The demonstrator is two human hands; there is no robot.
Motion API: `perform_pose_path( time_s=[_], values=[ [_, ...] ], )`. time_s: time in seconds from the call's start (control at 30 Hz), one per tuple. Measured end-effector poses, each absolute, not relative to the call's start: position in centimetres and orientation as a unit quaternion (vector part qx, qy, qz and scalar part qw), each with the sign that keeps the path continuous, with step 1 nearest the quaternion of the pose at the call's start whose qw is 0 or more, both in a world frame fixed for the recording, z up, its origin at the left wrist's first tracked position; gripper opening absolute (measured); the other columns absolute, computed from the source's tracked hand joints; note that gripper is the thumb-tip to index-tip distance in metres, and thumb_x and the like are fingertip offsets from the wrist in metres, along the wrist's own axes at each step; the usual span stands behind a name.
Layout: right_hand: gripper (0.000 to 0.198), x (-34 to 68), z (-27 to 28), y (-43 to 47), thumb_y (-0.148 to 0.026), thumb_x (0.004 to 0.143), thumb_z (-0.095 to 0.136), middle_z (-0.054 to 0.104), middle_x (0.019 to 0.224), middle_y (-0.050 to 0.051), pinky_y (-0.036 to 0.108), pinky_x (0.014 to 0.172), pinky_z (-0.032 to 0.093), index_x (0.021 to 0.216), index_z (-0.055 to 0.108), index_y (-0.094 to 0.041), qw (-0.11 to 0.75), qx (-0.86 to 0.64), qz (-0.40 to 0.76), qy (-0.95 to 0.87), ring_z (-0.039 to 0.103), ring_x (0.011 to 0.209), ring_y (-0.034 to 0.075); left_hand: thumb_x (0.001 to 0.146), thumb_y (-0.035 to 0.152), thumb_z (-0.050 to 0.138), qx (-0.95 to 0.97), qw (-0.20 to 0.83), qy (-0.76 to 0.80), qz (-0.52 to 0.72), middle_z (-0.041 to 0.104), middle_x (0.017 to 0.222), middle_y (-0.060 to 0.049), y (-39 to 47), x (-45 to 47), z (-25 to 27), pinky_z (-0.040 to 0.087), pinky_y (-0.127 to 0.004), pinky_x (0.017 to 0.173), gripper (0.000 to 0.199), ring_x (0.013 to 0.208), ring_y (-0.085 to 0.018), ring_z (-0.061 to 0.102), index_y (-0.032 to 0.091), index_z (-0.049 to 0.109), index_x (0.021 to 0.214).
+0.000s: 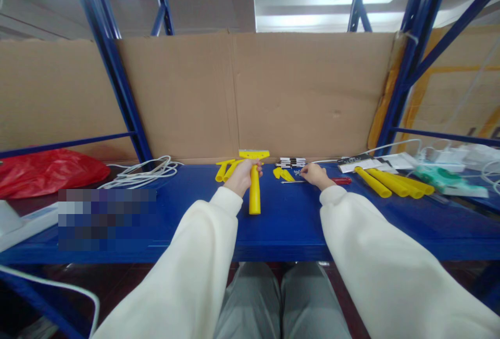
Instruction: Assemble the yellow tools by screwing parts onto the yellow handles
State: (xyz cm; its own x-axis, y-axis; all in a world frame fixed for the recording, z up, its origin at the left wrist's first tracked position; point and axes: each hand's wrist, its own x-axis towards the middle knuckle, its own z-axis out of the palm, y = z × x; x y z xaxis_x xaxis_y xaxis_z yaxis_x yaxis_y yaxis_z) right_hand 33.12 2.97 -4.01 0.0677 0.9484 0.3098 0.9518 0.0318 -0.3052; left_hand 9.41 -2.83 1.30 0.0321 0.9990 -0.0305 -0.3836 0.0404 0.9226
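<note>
My left hand (242, 175) is closed round the neck of a yellow scraper (254, 196), whose wide head points away from me and whose thick handle points back at me. My right hand (315, 175) is at the right, fingertips pinched together beside a small pile of screws (297, 173); whatever is between them is too small to make out. Under that hand lies a screwdriver (342, 180) with a red handle, its shaft reaching left. Small yellow plastic pieces (284, 174) lie between my hands, in front of a stack of blades or small packs (291, 162).
More yellow scrapers (221, 171) lie behind my left hand. Several yellow handles (390, 181) are at the right, near a green and clear plastic bag (449, 178). White cable (144, 173) and a red bag (54, 172) are on the left. Cardboard (304, 94) backs the blue table (203, 224).
</note>
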Motion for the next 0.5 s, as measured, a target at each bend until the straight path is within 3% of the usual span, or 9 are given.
perform_pose_path(
  time_s=[0.17,0.27,0.5],
  values=[
    [0.022,32.1,-3.5,2.2,-0.021,0.086,0.057,0.074,0.108,0.009,0.039,0.092,0.044,0.092,0.078,-0.024,0.172,-0.717,-0.031,-0.675,0.062,0.112,0.026,0.086,-0.003,0.041,0.315,0.637,0.377,0.594,0.046,0.054,0.005,-3.2,9.4,0.4,0.055,-0.021,0.061,0.026,0.041,-0.004,0.041,0.015,0.048,0.070],
    [0.023,31.6,-3.2,1.9,-0.021,0.087,0.056,0.074,0.107,0.012,0.041,0.095,0.042,0.095,0.077,-0.022,0.156,-0.721,-0.033,-0.674,0.062,0.113,0.027,0.089,-0.002,0.038,0.304,0.643,0.392,0.584,0.045,0.054,0.005,-3.2,9.5,0.0,0.057,-0.024,0.069,0.028,0.042,-0.004,0.040,0.016,0.049,0.070],
    [0.028,31.1,-3.1,2.0,-0.015,0.087,0.050,0.072,0.107,0.018,0.042,0.097,0.042,0.102,0.074,-0.015,0.143,-0.722,-0.036,-0.676,0.061,0.115,0.030,0.086,-0.002,0.042,0.373,0.648,0.499,0.438,0.048,0.053,0.002,-3.5,10.7,-1.4,0.055,-0.025,0.061,0.027,0.048,-0.009,0.044,0.017,0.052,0.069]
  ],
)
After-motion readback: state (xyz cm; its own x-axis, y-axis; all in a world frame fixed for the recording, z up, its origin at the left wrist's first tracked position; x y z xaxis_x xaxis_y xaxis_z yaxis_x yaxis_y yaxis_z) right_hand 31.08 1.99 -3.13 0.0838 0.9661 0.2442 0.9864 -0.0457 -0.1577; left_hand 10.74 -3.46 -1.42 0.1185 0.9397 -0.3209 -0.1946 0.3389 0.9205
